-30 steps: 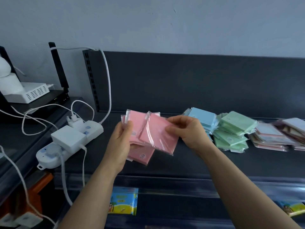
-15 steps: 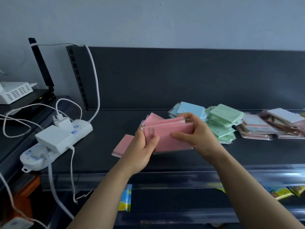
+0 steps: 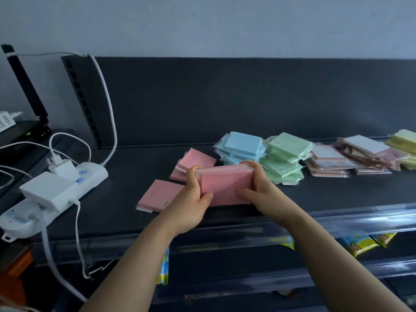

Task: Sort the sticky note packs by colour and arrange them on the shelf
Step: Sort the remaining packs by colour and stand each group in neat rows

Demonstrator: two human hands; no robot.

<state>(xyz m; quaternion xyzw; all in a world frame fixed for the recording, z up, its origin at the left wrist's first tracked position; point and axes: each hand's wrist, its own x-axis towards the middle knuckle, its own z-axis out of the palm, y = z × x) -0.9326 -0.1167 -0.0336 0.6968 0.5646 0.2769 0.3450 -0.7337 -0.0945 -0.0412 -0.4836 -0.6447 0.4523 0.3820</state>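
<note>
A squared-up bundle of pink sticky note packs [image 3: 225, 185] stands on edge on the dark shelf [image 3: 112, 206]. My left hand [image 3: 193, 203] grips its left end and my right hand [image 3: 261, 188] grips its right end. One loose pink pack [image 3: 157, 195] lies flat to the left, and a small pink pile [image 3: 193, 162] lies behind the bundle. Further right along the shelf lie a blue pile [image 3: 240, 146], a green pile [image 3: 286, 154], a pale pink and white pile [image 3: 337, 161] and a yellow pile [image 3: 405, 143] at the frame edge.
A white power strip [image 3: 56, 194] with plugged adapters and trailing white cables [image 3: 108, 104] occupies the shelf's left end. A black router [image 3: 24, 129] sits far left. The shelf has a clear front lip [image 3: 337, 224]; colourful packets [image 3: 360, 244] lie on the shelf below.
The pink packs, fanned out and held up a second ago, are now gathered into one bundle and lowered onto the shelf. The view has shifted right and down.
</note>
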